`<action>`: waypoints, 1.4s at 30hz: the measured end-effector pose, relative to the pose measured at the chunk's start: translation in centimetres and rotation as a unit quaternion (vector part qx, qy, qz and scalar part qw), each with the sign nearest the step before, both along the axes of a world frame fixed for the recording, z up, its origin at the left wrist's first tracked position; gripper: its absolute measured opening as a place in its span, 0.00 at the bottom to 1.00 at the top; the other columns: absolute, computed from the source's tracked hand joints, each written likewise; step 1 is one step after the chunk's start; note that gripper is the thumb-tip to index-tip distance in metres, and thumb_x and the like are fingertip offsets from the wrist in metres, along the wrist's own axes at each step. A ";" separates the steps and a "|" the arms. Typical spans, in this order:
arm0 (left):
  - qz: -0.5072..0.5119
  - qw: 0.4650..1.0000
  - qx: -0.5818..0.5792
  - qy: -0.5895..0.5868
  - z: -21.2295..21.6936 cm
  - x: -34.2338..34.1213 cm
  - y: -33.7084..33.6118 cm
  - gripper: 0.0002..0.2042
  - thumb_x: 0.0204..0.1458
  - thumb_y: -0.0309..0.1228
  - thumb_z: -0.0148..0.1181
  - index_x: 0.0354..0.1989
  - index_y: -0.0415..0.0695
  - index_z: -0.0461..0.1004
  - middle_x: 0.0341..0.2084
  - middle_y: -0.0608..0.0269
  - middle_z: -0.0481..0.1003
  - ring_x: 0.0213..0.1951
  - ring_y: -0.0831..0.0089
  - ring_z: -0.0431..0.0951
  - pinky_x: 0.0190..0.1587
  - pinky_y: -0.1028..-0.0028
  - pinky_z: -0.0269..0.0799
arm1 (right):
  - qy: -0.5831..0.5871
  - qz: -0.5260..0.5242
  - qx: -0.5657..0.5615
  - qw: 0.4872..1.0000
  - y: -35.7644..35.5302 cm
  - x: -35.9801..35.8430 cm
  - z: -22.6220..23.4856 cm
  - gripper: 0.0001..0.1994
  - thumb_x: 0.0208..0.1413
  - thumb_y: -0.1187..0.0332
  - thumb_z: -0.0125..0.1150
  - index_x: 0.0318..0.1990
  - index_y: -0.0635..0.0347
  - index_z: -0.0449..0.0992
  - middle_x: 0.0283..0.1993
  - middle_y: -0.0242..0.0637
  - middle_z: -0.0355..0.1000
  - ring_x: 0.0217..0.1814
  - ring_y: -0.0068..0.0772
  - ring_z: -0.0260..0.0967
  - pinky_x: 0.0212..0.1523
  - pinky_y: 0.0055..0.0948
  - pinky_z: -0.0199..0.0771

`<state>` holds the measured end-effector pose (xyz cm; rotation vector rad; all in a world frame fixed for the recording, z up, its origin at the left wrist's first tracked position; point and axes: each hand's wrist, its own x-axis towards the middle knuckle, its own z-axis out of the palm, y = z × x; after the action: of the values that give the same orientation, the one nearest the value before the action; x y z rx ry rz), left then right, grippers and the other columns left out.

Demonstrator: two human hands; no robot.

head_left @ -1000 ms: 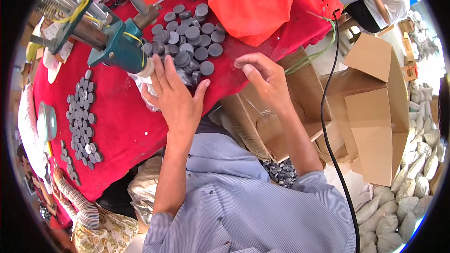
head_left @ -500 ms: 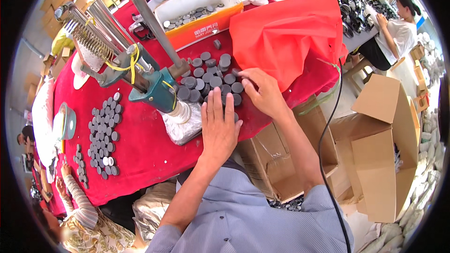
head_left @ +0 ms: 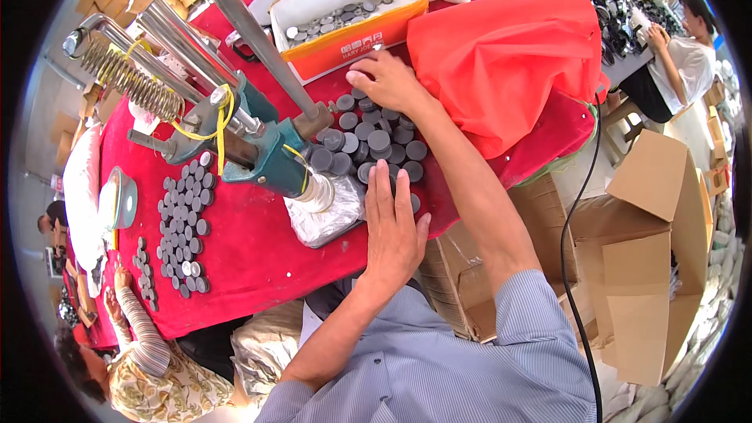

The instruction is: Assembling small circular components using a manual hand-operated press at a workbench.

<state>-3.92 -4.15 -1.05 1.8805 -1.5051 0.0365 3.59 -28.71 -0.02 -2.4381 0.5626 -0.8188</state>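
Right grip [head_left: 385, 82] curls over grey discs [head_left: 374, 141].

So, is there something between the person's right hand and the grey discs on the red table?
No, nothing visible. The right hand already rests its fingertips on the far edge of the pile of grey discs. The left hand lies flat at the near edge of the same pile, beside the green press.

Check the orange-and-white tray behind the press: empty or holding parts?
Holding parts: the tray has grey discs scattered over its floor, far from full.
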 end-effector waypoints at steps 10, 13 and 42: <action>0.053 0.998 -0.012 0.016 -0.2 -1.0 -0.3 0.45 0.49 0.27 0.72 0.72 0.33 0.48 0.72 0.30 0.43 0.73 0.32 0.46 0.72 0.44 0.47 | 0.089 0.117 0.031 0.989 3.7 -6.0 -0.2 0.21 0.55 0.43 0.63 0.44 0.48 0.85 0.55 0.39 0.75 0.60 0.48 0.69 0.58 0.54 0.68; 0.042 0.999 -0.021 0.001 0.0 -0.9 -0.9 0.43 0.49 0.28 0.73 0.71 0.34 0.52 0.71 0.32 0.46 0.72 0.33 0.47 0.71 0.43 0.47 | 0.060 0.149 0.025 0.987 4.5 -10.8 0.0 0.16 0.59 0.55 0.62 0.45 0.55 0.82 0.53 0.41 0.75 0.56 0.47 0.70 0.57 0.44 0.71; -0.024 0.997 -0.075 0.019 1.4 -1.4 2.2 0.22 0.44 0.19 0.70 0.49 0.38 0.73 0.51 0.48 0.72 0.51 0.50 0.72 0.54 0.59 0.71 | -0.119 0.148 0.168 0.967 8.7 -17.9 6.5 0.07 0.58 0.74 0.59 0.41 0.64 0.80 0.38 0.39 0.78 0.41 0.33 0.76 0.45 0.30 0.75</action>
<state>-5.32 -1.91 0.40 1.7156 -1.4802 0.0897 -14.27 -19.99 6.51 -2.0139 0.2170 -0.8010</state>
